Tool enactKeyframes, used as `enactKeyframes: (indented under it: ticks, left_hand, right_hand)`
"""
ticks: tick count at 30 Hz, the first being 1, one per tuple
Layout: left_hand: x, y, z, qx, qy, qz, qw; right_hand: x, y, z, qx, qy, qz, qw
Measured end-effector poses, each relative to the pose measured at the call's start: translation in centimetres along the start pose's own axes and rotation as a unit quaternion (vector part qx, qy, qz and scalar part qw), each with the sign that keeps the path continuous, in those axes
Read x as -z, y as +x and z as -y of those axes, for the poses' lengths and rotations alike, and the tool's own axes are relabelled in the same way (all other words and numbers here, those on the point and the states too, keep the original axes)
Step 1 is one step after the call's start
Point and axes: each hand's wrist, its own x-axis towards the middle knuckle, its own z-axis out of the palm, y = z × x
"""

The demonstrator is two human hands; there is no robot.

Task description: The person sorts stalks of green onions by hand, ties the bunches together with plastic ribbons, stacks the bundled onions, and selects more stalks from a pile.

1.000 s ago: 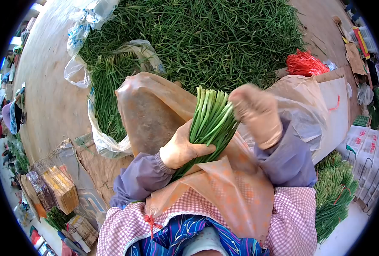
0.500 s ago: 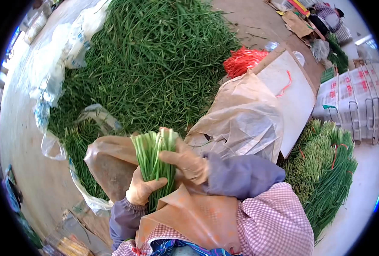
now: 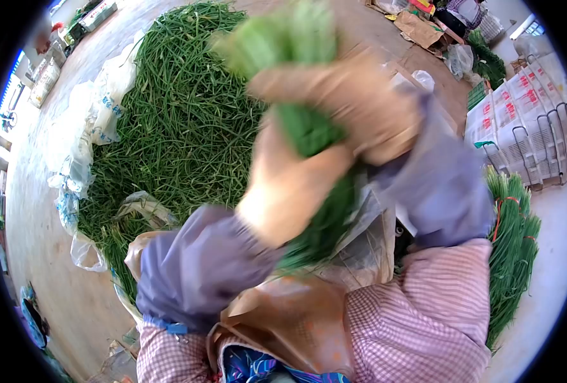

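A thick bunch of chives [image 3: 309, 131] is held up in front of me, its pale cut ends at the top and its dark leaves trailing down. My left hand [image 3: 290, 185], in a pale glove, is closed round the lower part. Higher up, my gloved right hand [image 3: 354, 102] wraps round the stalks just below the cut ends. Both hands and the bunch are smeared by motion. Beyond them lies a large heap of loose chives [image 3: 181, 115].
Plastic sheeting [image 3: 79, 134] edges the heap on the left. Tied bundles of chives [image 3: 513, 249] with red bands stand at my right. Behind them are white crates [image 3: 520, 121] with red lettering. A brown apron [image 3: 290, 319] covers my lap.
Both hands have lifted the bunch from my lap, up and to the right, closer to the camera. My right hand has moved round the upper stalks. The red ties are now hidden.
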Motion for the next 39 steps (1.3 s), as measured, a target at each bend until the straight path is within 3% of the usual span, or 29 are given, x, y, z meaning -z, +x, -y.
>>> enactKeyframes:
  ticks: [2,4,5,6,7,8,9,12,14,15,17,18,19,21,23,24,25,26,28,29,32,34,35,36,37,39]
  left_hand:
    - [-5.0,3.0,-2.2,0.062,-0.022,0.037,0.997]
    - [-9.2,4.5,-2.3,0.124,-0.054,0.048,0.990]
    - [-11.2,5.0,-1.9,0.126,-0.066,0.053,0.988]
    - [-13.2,5.8,0.2,0.106,-0.120,0.095,0.983]
    - [-14.2,6.8,3.6,0.080,-0.171,0.138,0.972]
    - [-14.0,7.7,8.1,-0.158,0.063,0.192,0.967]
    - [-13.7,8.7,10.7,-0.178,0.106,0.235,0.949]
    - [-12.2,10.5,14.9,0.081,0.191,0.398,0.894]
    - [-11.0,11.5,15.9,0.164,0.360,0.420,0.816]
    - [-10.6,11.7,15.7,0.206,0.493,0.384,0.753]
    - [-8.8,11.9,19.3,0.209,0.537,0.363,0.732]
    - [-7.8,11.0,17.5,0.168,0.522,0.332,0.767]
    - [-7.3,10.9,17.5,0.158,0.453,0.328,0.814]
    - [-4.2,9.4,17.2,0.156,0.311,0.272,0.897]
    - [-1.4,7.2,15.3,0.084,0.249,0.175,0.949]
    - [0.2,5.8,13.0,0.083,0.251,0.139,0.954]
    - [2.3,4.0,10.3,0.082,0.253,0.100,0.959]
    - [4.9,2.5,8.9,0.100,0.260,0.101,0.955]
    - [10.6,-0.1,4.8,0.133,0.297,0.140,0.935]
    - [13.9,-1.9,3.0,0.139,0.297,0.143,0.934]
    - [22.2,-9.0,-0.5,0.161,0.281,0.010,0.946]
    - [26.7,-14.8,-0.5,0.174,0.230,-0.117,0.950]
    - [29.2,-17.9,0.5,0.190,0.197,-0.187,0.943]
    - [31.6,-21.2,2.3,0.192,0.147,-0.287,0.927]
    - [34.1,-24.4,4.6,0.191,0.095,-0.381,0.900]
    - [39.3,-29.8,8.1,0.250,0.186,-0.504,0.806]
  right_hand:
    - [5.5,0.4,4.5,0.022,-0.073,0.055,0.996]
    - [10.1,0.2,8.7,-0.080,-0.243,0.065,0.965]
    - [13.1,0.0,8.3,-0.048,-0.159,0.093,0.982]
    - [15.2,-0.4,8.5,-0.152,-0.152,0.092,0.972]
    - [17.4,-1.3,7.6,-0.190,-0.166,0.044,0.967]
    - [19.8,-2.2,5.4,-0.189,-0.111,0.020,0.975]
    - [23.0,-2.5,3.6,-0.270,-0.162,-0.007,0.949]
    - [30.2,-5.6,-7.4,-0.311,-0.062,-0.028,0.948]
    - [32.1,-7.5,-14.5,-0.272,-0.022,-0.020,0.962]
    - [32.1,-8.1,-16.7,-0.259,-0.009,-0.027,0.966]
    - [32.0,-8.3,-18.7,-0.290,-0.225,-0.061,0.928]
    - [31.2,-8.4,-17.9,-0.274,-0.249,-0.066,0.927]
    - [31.3,-9.0,-17.9,-0.219,-0.366,-0.063,0.902]
    - [32.1,-9.7,-18.9,-0.089,-0.562,-0.012,0.822]
    - [29.7,-8.3,-15.2,-0.215,-0.570,0.000,0.793]
    - [30.6,-8.0,-15.2,-0.216,-0.572,0.006,0.791]
    - [31.1,-7.5,-16.2,-0.150,-0.725,0.013,0.672]
    - [30.5,-6.2,-16.6,-0.165,-0.738,-0.002,0.654]
    - [28.1,-3.4,-17.1,-0.004,-0.658,-0.008,0.753]
    - [24.5,-1.2,-16.8,-0.027,-0.599,0.028,0.800]
    - [10.3,4.0,-17.5,-0.116,-0.373,0.120,0.913]
    - [-0.8,5.8,-16.0,-0.214,-0.332,0.199,0.897]
    - [-3.4,7.1,-19.1,-0.105,-0.360,0.307,0.875]
    - [-7.6,7.7,-21.3,-0.127,-0.346,0.342,0.864]
    - [-12.1,7.9,-23.4,-0.151,-0.307,0.389,0.855]
    - [-20.0,7.3,-27.4,-0.181,-0.273,0.456,0.827]
